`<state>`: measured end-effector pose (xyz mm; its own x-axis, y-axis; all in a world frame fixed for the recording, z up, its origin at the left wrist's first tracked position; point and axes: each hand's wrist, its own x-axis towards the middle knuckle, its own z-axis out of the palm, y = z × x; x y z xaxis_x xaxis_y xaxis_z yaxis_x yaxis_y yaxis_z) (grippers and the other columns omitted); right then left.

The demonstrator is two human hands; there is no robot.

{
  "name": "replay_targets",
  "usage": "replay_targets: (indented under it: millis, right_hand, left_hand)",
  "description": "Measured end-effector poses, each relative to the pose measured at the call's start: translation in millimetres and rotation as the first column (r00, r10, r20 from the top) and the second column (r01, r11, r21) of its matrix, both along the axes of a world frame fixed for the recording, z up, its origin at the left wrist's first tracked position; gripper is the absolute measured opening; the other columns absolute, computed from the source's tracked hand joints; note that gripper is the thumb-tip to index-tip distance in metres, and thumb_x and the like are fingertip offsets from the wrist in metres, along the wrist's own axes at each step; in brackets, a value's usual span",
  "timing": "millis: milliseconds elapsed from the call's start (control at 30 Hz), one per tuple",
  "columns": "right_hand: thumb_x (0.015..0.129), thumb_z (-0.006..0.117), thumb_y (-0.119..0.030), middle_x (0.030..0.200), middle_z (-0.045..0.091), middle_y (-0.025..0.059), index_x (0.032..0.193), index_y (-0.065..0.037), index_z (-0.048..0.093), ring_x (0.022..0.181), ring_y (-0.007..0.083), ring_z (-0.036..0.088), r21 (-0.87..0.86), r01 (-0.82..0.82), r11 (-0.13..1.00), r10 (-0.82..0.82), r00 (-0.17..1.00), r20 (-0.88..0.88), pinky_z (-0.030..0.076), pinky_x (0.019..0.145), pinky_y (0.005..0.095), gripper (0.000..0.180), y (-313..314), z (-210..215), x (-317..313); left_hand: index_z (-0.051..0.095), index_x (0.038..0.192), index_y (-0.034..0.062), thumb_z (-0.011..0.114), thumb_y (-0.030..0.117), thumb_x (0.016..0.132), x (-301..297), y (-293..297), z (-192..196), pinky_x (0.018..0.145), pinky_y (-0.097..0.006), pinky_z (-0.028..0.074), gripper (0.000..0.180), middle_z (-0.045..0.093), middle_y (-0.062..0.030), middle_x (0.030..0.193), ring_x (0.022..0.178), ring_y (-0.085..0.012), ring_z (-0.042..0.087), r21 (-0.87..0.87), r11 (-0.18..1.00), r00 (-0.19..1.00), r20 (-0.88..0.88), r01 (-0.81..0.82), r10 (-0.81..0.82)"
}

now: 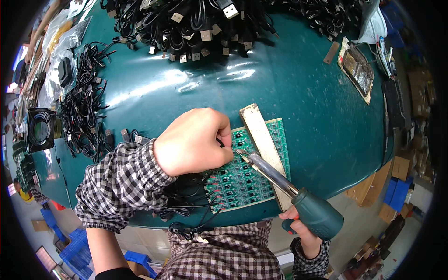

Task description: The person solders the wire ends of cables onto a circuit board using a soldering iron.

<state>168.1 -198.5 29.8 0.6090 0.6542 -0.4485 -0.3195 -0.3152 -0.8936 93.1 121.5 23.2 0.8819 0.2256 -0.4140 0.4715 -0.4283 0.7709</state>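
My left hand [193, 140] is closed over the left side of a green circuit board panel [252, 189], pinching the end of a black cable [220, 142]. In my right hand [305, 231] is a soldering gun [317, 212] with a dark green body, its tip angled up and left onto the panel close to my left fingertips. A pale, worn flat bar [263, 140] lies slantwise across the panel. Several black cables [186, 198] with red wire ends run from the panel's left edge toward the table's front edge. Whether the tip touches a joint is hard to tell.
A large heap of black USB cables [200, 28] fills the table's far side, with another pile [322, 18] at far right. More cables [84, 102] lie at left beside a small black fan [41, 129]. A stained tray [357, 70] sits at the right on the green table [326, 126].
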Motion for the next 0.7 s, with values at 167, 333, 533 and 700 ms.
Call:
replay_targets:
  millis: [167,333,533,700]
  right_hand:
    - [0.068,0.085,-0.011,0.087,0.073,0.0049,0.099,-0.002,0.070,0.082,0.0199,0.068,-0.216,-0.204,0.955,0.259,0.927,0.272,0.053,0.082,0.0361,0.035,-3,-1,6]
    - [0.067,0.085,-0.018,0.087,0.073,0.0015,0.090,-0.010,0.076,0.081,0.0225,0.066,-0.252,-0.151,0.956,0.213,0.946,0.243,0.051,0.082,0.0380,0.026,2,1,3]
    - [0.067,0.087,-0.023,0.088,0.073,0.0015,0.088,-0.011,0.075,0.081,0.0211,0.066,-0.217,-0.105,0.970,0.154,0.963,0.221,0.052,0.077,0.0366,0.027,11,3,1]
    - [0.067,0.087,-0.024,0.088,0.072,0.0013,0.087,-0.011,0.074,0.082,0.0199,0.066,-0.222,-0.170,0.960,0.228,0.935,0.271,0.053,0.075,0.0345,0.027,9,0,3]
  left_hand:
    - [0.062,0.069,-0.0017,0.066,0.004,0.068,3,1,3,0.055,-0.029,0.046,0.007,0.060,-0.0081,0.061,0.054,-0.0138,0.056,0.001,1.000,0.999,-0.030,0.015,-0.015]
    - [0.062,0.070,-0.0013,0.067,0.004,0.068,2,0,3,0.055,-0.028,0.046,0.007,0.061,-0.0066,0.061,0.055,-0.0116,0.055,0.002,1.000,0.999,-0.035,0.007,-0.007]
    - [0.063,0.070,-0.0015,0.067,0.004,0.068,3,0,3,0.055,-0.027,0.045,0.007,0.061,-0.0062,0.062,0.056,-0.0108,0.055,0.001,1.000,0.998,-0.060,0.012,-0.012]
    - [0.065,0.070,-0.0020,0.068,0.009,0.068,4,1,7,0.059,-0.032,0.049,0.011,0.063,-0.0124,0.064,0.060,-0.0211,0.061,-0.008,1.000,0.997,-0.074,0.006,-0.007]
